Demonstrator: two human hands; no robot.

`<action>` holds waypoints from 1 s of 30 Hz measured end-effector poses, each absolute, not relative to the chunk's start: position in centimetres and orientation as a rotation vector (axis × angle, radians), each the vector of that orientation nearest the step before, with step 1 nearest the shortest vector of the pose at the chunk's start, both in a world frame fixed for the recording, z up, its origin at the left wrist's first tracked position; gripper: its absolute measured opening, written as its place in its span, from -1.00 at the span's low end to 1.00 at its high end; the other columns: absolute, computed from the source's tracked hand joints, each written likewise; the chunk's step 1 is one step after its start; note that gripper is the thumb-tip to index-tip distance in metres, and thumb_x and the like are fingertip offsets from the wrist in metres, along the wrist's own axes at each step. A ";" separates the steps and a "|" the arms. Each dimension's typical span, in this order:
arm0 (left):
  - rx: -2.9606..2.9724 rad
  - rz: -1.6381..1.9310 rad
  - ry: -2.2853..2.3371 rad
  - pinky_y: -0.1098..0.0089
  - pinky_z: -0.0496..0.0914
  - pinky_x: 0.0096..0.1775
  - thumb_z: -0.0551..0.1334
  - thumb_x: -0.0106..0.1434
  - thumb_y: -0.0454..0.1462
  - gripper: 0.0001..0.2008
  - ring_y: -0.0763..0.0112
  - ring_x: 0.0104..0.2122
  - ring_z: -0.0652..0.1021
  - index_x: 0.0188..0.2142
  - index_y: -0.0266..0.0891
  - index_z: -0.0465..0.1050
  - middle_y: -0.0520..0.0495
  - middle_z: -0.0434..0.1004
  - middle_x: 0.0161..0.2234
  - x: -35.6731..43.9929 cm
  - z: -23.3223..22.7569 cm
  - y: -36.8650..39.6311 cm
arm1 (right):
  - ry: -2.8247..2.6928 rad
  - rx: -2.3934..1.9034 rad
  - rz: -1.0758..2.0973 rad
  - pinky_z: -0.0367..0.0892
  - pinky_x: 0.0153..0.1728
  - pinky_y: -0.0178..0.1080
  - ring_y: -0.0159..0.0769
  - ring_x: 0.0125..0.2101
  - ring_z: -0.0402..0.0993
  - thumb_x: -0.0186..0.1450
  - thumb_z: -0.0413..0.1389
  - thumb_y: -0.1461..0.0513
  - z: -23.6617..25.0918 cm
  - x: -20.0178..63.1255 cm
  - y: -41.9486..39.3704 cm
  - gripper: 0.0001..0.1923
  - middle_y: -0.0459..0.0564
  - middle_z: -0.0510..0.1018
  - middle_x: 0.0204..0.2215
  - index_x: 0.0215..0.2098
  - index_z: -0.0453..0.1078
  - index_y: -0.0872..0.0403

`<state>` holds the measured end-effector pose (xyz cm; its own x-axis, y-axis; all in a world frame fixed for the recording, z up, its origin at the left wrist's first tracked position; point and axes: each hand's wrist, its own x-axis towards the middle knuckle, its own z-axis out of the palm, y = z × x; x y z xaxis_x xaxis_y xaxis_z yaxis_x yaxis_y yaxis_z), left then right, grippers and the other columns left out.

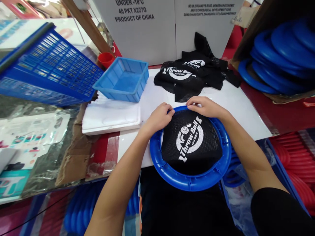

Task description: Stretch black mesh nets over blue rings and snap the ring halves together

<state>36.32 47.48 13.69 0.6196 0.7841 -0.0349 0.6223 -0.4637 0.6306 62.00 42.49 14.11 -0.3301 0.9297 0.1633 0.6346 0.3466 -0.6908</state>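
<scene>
A blue plastic ring (190, 183) rests partly on the white tabletop, its near side jutting out past the edge. Black mesh fabric (169, 144) with a white "Throw Ball" print lies across its opening. At the ring's far left, my left hand (162, 114) has its fingers curled onto the rim and the fabric's edge. My right hand (201, 106) pinches at the far rim, slightly right of centre. What the fingertips of each hand hold is partly hidden. Beyond the ring lies a loose heap of the same printed black mesh pieces (182, 83).
A light blue bin (141, 80) stands on white foam (112, 123) at left, beside a tilted blue basket (61, 75) and a red cup (105, 59). A white carton (147, 39) blocks the back. Blue rings (278, 59) are stacked right; red rings (295, 170) sit below.
</scene>
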 end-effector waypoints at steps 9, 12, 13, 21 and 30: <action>2.347 0.326 1.153 0.04 0.45 0.12 0.14 0.46 -0.32 -0.84 0.02 0.00 0.56 -0.24 -0.22 0.48 -0.25 0.53 -0.07 36.5 13.8 46.7 | -2.060 -1.346 0.751 0.44 0.11 0.00 -0.05 -0.03 0.60 0.40 0.14 0.12 13.8 61.1 42.6 -0.83 0.06 0.70 -0.09 -0.27 0.52 -0.01; 2.400 0.353 1.119 0.04 0.46 0.11 0.15 0.47 -0.31 -0.84 0.02 -0.01 0.56 -0.21 -0.22 0.50 -0.25 0.52 -0.07 36.1 13.8 46.8 | -2.026 -1.367 0.808 0.43 0.11 0.00 -0.05 -0.04 0.59 0.40 0.14 0.12 13.6 61.0 42.8 -0.84 0.06 0.70 -0.09 -0.28 0.50 0.00; 2.405 0.377 1.088 0.05 0.46 0.12 0.15 0.47 -0.30 -0.84 0.03 -0.01 0.56 -0.21 -0.23 0.51 -0.24 0.52 -0.08 36.1 13.8 46.8 | -2.017 -1.376 0.828 0.43 0.10 -0.01 -0.06 -0.05 0.58 0.40 0.13 0.12 13.6 61.0 42.9 -0.83 0.06 0.69 -0.09 -0.27 0.50 0.00; 2.303 0.494 0.878 0.10 0.43 0.19 0.23 0.42 -0.21 -0.81 0.13 0.01 0.57 -0.16 -0.22 0.63 -0.17 0.58 -0.03 37.6 13.6 47.6 | -2.011 -1.404 0.930 0.43 0.09 -0.02 -0.07 -0.05 0.57 0.39 0.12 0.11 13.4 61.0 44.0 -0.79 0.08 0.68 -0.09 -0.30 0.51 0.04; 2.010 0.353 0.884 0.18 0.47 0.01 0.25 0.34 -0.19 -0.77 0.15 -0.15 0.61 -0.27 -0.25 0.66 -0.13 0.68 -0.21 37.8 13.3 50.1 | -2.073 -1.380 0.924 0.45 0.13 -0.02 -0.13 -0.09 0.55 0.41 0.12 0.16 13.5 60.9 44.3 -0.79 0.05 0.66 -0.06 -0.35 0.50 0.03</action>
<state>37.79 50.14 13.27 0.7055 0.7036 -0.0851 0.4514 -0.3535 0.8193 60.94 44.25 13.51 -0.3763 0.9262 0.0232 0.6018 0.2634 -0.7540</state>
